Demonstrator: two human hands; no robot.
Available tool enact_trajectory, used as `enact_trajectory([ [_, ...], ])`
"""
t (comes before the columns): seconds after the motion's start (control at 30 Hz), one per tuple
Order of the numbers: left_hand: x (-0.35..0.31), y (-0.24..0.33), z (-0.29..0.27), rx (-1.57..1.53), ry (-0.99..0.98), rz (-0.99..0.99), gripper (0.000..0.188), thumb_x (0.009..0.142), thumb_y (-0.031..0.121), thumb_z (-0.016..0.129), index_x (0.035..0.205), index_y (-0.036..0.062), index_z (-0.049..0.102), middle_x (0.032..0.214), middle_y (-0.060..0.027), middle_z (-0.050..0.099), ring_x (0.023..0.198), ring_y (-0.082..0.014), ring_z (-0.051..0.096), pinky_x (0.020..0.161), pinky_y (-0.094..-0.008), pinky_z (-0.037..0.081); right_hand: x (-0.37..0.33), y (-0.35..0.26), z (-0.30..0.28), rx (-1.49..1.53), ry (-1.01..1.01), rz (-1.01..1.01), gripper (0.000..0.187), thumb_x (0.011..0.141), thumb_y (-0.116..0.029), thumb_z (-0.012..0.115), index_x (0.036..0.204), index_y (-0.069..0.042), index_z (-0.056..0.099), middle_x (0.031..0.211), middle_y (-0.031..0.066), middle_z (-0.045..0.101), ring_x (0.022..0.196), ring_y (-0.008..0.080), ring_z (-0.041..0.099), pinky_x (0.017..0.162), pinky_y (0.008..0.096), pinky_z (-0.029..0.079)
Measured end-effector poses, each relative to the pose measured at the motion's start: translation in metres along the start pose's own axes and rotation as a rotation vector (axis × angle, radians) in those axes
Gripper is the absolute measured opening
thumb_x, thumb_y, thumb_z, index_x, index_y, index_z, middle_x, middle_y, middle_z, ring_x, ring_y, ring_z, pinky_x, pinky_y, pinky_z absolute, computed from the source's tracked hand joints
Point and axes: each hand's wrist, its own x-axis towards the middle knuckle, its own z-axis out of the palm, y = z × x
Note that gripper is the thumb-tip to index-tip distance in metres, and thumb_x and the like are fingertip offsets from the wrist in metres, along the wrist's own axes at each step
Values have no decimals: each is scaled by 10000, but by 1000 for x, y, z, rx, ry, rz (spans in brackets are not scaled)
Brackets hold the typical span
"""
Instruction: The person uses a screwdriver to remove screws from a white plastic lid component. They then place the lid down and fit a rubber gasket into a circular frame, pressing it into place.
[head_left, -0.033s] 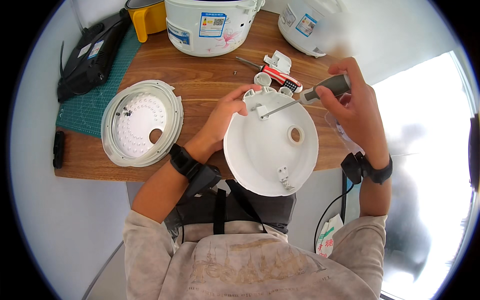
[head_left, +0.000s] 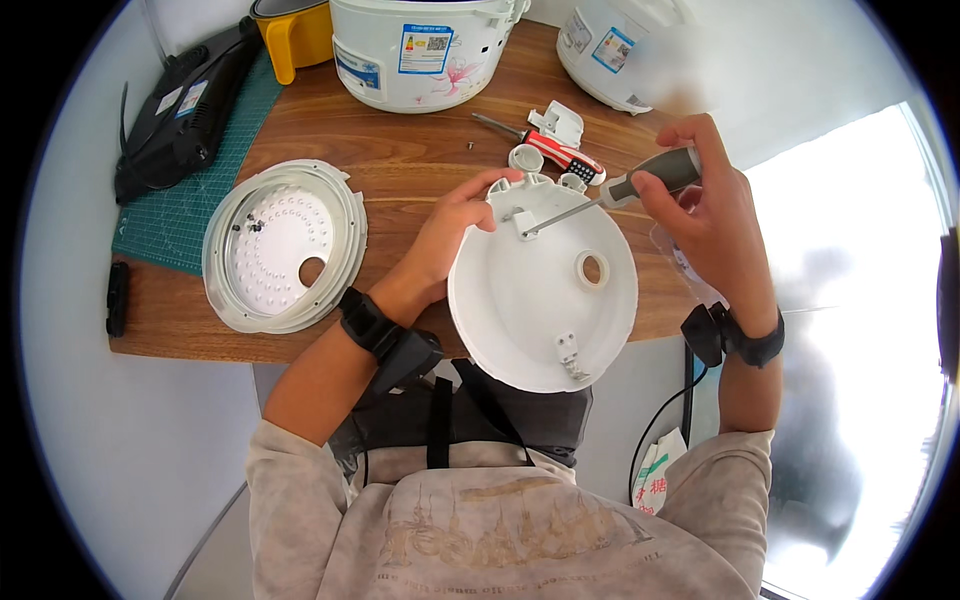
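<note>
Over the near edge of the wooden desk (head_left: 400,150), the left hand (head_left: 448,240) grips a white lid (head_left: 520,310); the right hand (head_left: 712,220) grasps a grey-handled screwdriver (head_left: 622,190) angled into it. A green mat (head_left: 160,235) lines the left edge, beside pale wall (head_left: 80,400).

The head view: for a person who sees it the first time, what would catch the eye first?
Probably the round white shell near the middle, held at its upper-left rim by the left hand, while the right hand points a grey-handled screwdriver into it. Left of these, a dotted round piece lies on the wooden table. Behind stand a flower-printed white cooker and a yellow pot.
</note>
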Motion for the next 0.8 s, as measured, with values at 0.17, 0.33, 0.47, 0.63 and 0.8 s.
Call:
enact_trajectory([
  [0.17, -1, 0, 1, -1, 13, -1, 659, 760, 45, 458, 1418, 44, 462, 1322, -152, 576, 1163, -253, 620, 1000, -369, 533, 2, -2, -3, -74, -37, 11, 284, 890, -250, 763, 1020, -80, 576, 763, 61, 677, 611, 154, 632, 574, 269, 483],
  [0.33, -3, 2, 8, -13, 60, 23, 620, 756, 21, 424, 1368, 51, 520, 1190, -145, 605, 966, -213, 656, 827, -324, 563, 2, 8, 1, -115, -2, -29, 281, 882, -262, 763, 1002, -84, 580, 748, 73, 673, 620, 184, 646, 572, 296, 491],
  [0.47, -1, 1, 8, -33, 79, 12, 623, 751, 20, 425, 1367, 51, 518, 1182, -147, 605, 965, -211, 655, 825, -324, 560, 3, 8, 8, -56, 43, -60, 276, 883, -252, 757, 1005, -89, 571, 740, 76, 672, 635, 201, 657, 584, 315, 499],
  [0.63, -2, 1, 7, -39, 84, 10, 621, 752, 26, 432, 1367, 49, 517, 1170, -147, 607, 957, -206, 654, 819, -323, 559, 10, 10, 5, -47, -5, -118, 265, 891, -238, 743, 1022, -93, 565, 746, 86, 679, 635, 205, 660, 595, 310, 506],
  [0.8, -2, 1, 4, 14, 62, -9, 652, 742, 40, 446, 1393, 48, 489, 1255, -140, 594, 1083, -229, 636, 931, -340, 540, 10, 10, 6, 17, -19, -131, 323, 889, -211, 744, 1119, -107, 542, 763, 91, 690, 635, 199, 667, 593, 296, 501],
])
